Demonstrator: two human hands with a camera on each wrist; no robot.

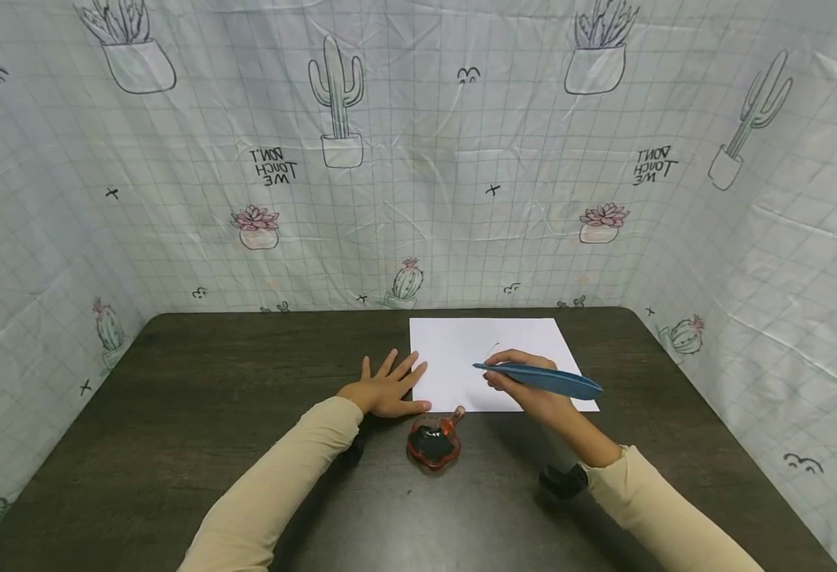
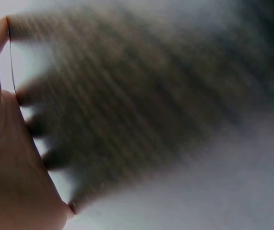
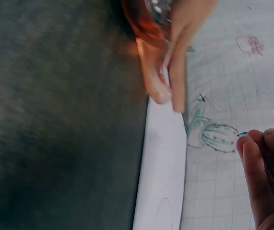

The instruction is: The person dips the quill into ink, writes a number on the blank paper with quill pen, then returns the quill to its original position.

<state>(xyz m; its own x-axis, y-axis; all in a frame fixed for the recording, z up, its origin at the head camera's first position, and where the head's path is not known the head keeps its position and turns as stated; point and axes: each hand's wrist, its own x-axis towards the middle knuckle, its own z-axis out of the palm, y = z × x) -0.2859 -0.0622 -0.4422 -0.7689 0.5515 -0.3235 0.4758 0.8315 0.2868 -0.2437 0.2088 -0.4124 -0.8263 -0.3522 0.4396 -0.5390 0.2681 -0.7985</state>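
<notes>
My right hand (image 1: pixel 532 389) pinches a blue feather quill (image 1: pixel 550 380) over the white sheet of paper (image 1: pixel 454 381). The quill's tip points left, and its plume reaches back over the hand. In the right wrist view, curled fingers (image 3: pixel 254 165) show at the right, with a bit of teal at their tips. A thin curved pencil-like line (image 1: pixel 493 348) marks the sheet. My left hand (image 1: pixel 387 395) lies with fingers spread at the sheet's left edge. Just below the sheet sits a reddish glass dish (image 1: pixel 434 443) of dark ink, its stubby handle toward the paper.
The dark wooden table (image 1: pixel 246 373) extends on both sides of the paper. A pale cloth (image 1: pixel 418 159) with a grid and cactus drawings hangs behind the table and along its sides. A black band (image 1: pixel 563 481) sits at my right wrist.
</notes>
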